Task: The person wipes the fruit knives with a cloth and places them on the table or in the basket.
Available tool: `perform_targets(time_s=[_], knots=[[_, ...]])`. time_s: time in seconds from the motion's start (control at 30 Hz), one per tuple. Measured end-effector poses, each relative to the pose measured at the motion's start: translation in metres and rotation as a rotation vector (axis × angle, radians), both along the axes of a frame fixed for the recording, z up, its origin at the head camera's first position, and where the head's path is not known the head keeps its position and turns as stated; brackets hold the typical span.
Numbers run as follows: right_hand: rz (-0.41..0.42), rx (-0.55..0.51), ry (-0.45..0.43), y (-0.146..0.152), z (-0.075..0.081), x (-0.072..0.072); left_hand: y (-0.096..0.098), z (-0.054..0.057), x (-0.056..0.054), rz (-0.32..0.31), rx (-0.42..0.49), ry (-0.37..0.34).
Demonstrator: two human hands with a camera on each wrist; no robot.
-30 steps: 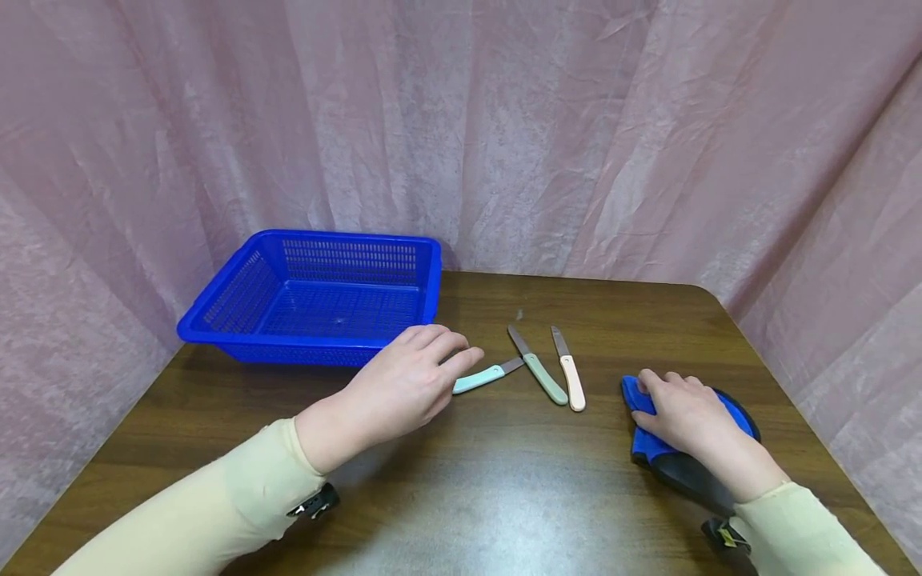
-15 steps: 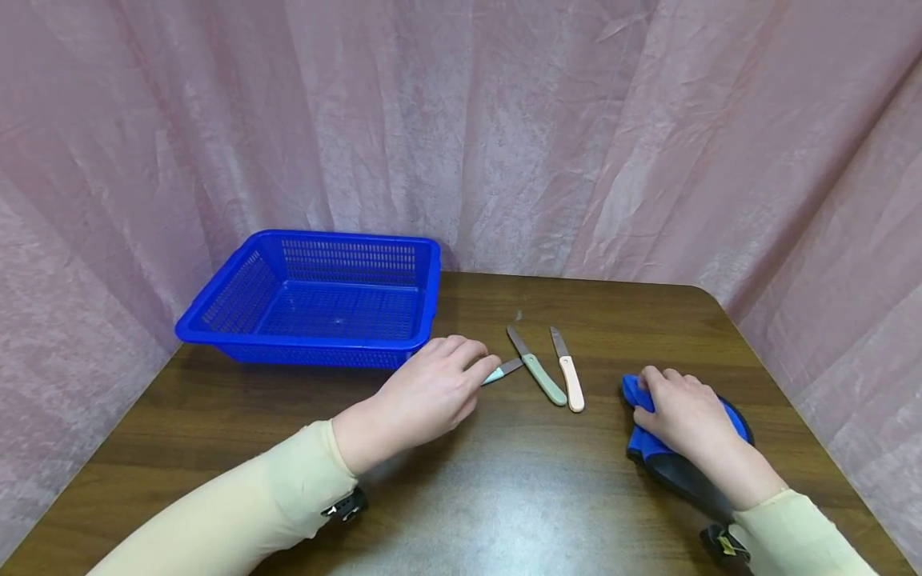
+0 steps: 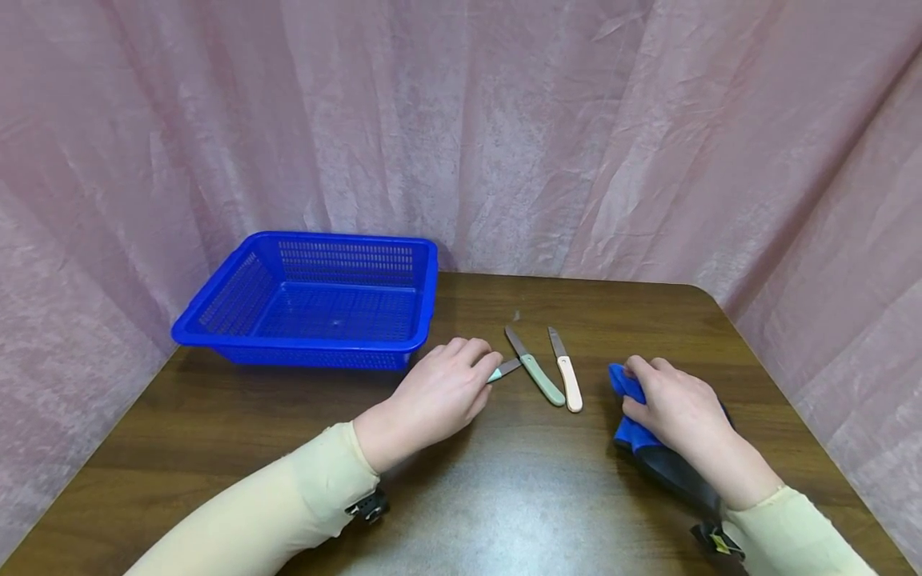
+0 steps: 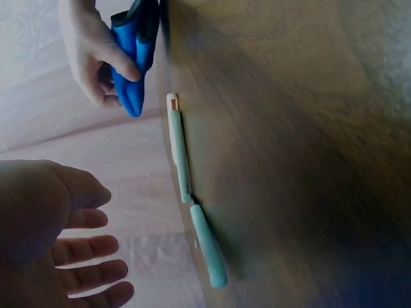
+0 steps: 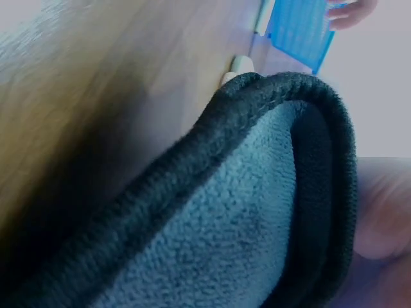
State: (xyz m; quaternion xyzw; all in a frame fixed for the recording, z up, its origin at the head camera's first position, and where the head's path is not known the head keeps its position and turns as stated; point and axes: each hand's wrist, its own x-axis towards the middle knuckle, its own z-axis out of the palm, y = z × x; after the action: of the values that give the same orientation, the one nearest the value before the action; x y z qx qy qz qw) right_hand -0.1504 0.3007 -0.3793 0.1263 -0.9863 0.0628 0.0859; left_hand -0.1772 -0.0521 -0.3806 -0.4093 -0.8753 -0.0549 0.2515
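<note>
My left hand [image 3: 441,396] hovers low over a folding-style knife with a turquoise handle [image 4: 207,247]. In the left wrist view its fingers are spread loosely, apart from the knife, and hold nothing. From the head, the hand covers most of that handle. Right of it lie a knife with a sage-green handle [image 3: 542,380] and one with a cream handle [image 3: 570,384], blades pointing away. At the right, my right hand [image 3: 680,408] grips a bunched blue cloth with black edging [image 3: 637,434]. The cloth's grey-blue pile fills much of the right wrist view.
A blue plastic basket [image 3: 310,342] with slotted walls stands at the back left of the brown wooden table [image 3: 504,496], and nothing shows inside it. Pink curtains [image 3: 504,144] hang behind and beside the table.
My left hand has moved right, over the turquoise knife's handle, then slowed. My right hand has drawn the blue cloth slightly left and bunched it more. The knives stay put.
</note>
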Motion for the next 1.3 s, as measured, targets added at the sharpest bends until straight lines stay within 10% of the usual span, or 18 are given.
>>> perform_targets(time_s=[1.3], knots=[[0.054, 0.001, 0.028, -0.031, 0.019, 0.005, 0.022, -0.025, -0.032, 0.237, -0.211, -0.230]])
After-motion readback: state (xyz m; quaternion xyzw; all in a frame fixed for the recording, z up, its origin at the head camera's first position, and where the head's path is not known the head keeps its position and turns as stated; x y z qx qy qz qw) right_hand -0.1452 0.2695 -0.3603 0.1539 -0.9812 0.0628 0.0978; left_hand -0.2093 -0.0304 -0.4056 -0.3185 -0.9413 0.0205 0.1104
